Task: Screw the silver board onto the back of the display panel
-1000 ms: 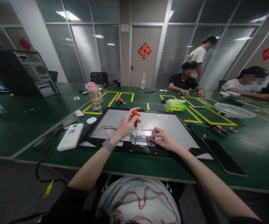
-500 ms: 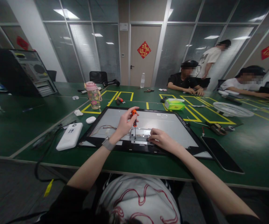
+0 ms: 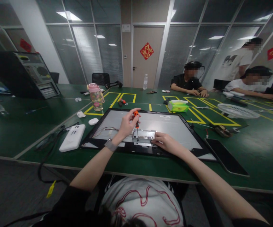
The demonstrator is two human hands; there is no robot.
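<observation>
My left hand (image 3: pixel 127 125) is closed around the orange-and-black handle of a screwdriver (image 3: pixel 136 115). The shaft points down, its tip at the lower left part of a silver metal bracket (image 3: pixel 144 144). At the bracket's right end my right hand (image 3: pixel 163 141) has its fingers bent and pressed together on the edge; the fingertips are partly hidden. Under both hands lies a flat display panel (image 3: pixel 181 130) with a grey back and black frame. Thin wires (image 3: pixel 105 128) run across the panel, left of the bracket.
A white power bank (image 3: pixel 72 138), a white case (image 3: pixel 93 121) and a pink-lidded bottle (image 3: pixel 95 97) stand left. On the right are a black phone (image 3: pixel 226 157), a green tissue pack (image 3: pixel 178 106) and a white fan grille (image 3: pixel 238 111). A computer case (image 3: pixel 20 75) stands far left; people are opposite.
Both hands keep their places on the screwdriver and bracket. The view has shifted slightly. In the background, the standing person has moved to the right.
</observation>
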